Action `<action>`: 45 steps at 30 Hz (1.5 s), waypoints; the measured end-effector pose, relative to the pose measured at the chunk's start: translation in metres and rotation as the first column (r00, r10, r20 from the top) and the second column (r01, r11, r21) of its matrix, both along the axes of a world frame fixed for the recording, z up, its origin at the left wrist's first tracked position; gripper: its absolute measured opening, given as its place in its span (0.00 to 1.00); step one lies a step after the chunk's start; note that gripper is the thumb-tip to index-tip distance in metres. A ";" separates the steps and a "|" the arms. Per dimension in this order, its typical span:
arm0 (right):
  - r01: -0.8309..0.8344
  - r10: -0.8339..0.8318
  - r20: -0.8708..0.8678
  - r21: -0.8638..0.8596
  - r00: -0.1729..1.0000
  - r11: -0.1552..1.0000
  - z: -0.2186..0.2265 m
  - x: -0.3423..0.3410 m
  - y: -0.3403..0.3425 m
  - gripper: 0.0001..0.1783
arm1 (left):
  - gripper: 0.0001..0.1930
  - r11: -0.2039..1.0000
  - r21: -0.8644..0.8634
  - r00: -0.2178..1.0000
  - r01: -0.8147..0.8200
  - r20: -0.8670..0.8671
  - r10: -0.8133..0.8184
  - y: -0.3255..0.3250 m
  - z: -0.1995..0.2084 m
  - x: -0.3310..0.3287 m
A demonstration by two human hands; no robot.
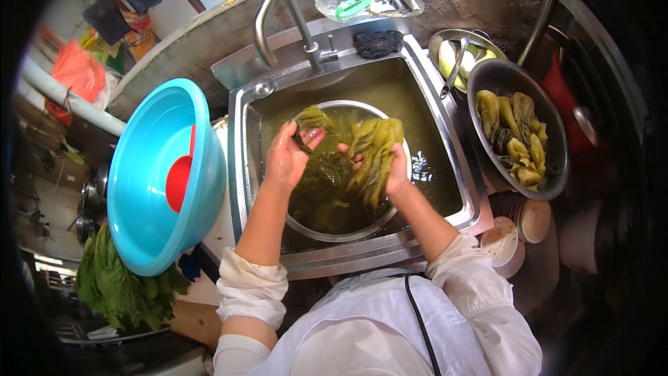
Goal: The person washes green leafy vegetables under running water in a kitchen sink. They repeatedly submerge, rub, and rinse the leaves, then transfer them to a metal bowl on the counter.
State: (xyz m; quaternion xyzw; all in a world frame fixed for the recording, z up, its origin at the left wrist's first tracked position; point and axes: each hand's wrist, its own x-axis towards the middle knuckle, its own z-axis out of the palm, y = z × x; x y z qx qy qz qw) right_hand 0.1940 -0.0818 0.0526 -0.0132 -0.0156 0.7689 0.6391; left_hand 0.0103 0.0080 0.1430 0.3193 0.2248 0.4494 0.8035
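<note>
Both my hands are over a round metal basin [334,239] sitting in greenish water inside the steel sink [447,132]. My left hand [289,154], its fingers curled, grips a leafy end of the pickled mustard greens [314,119]. A larger, dripping yellow-green clump of pickled mustard greens [376,150] hangs from my right hand [395,170], whose fingers are partly covered by the leaves. Beneath my hands, darker leaves lie in the basin's water. Whether the two held parts join is unclear.
To the left leans a large turquoise tub [136,167] holding a red scoop [179,184]. A faucet [299,21] and black scrubber [378,44] line the sink's back. At right, a grey bowl [515,78] contains more greens, near a metal dish with a spoon [456,68].
</note>
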 end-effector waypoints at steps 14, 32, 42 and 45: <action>0.226 -0.203 0.109 -0.273 0.973 0.935 0.009 0.056 0.021 0.29 | 0.10 0.933 0.227 0.574 0.281 -0.818 0.027 -0.089 -0.012 0.052; 0.517 -0.467 0.384 -0.033 0.796 0.855 0.181 0.105 0.038 0.25 | 0.10 0.725 0.667 0.396 0.169 -0.720 0.570 -0.116 -0.016 0.033; 0.714 -0.508 0.846 0.254 0.164 0.653 0.268 0.259 -0.068 0.20 | 0.11 0.899 0.422 0.163 0.119 -0.901 0.401 -0.049 -0.096 -0.060; 0.646 -0.173 0.979 0.066 0.105 0.761 0.230 0.282 -0.090 0.23 | 0.14 0.906 0.357 0.023 0.228 -0.932 0.362 -0.040 -0.124 -0.070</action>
